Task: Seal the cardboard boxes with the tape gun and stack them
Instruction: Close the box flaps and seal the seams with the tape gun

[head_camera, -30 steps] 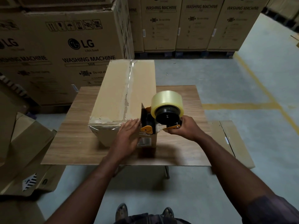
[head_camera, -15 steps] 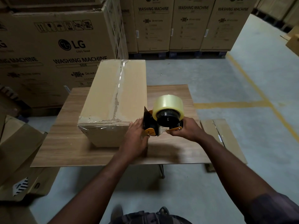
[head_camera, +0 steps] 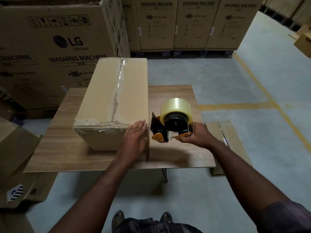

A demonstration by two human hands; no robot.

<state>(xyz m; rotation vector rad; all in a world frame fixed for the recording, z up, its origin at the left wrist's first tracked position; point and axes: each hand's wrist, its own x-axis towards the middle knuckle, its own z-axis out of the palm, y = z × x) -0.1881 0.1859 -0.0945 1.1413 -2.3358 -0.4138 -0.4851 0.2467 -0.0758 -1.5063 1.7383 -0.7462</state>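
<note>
A long brown cardboard box lies on a wooden table, with clear tape running along its top seam and over its near end. My left hand presses flat with straight fingers against the box's near right corner. My right hand grips the handle of a black and orange tape gun carrying a roll of clear tape. The gun hangs just right of the box's near corner, above the table, its front end close to my left fingers.
Tall washing machine cartons stand close behind and to the left of the table. More cartons line the back. Flattened cardboard lies right of the table, and loose boxes sit at the left. Yellow lines mark the concrete floor.
My view has shifted, so the box and table now sit further left in frame. The tape gun has drawn slightly right, away from the box's near end, while my left hand stays on the corner.
</note>
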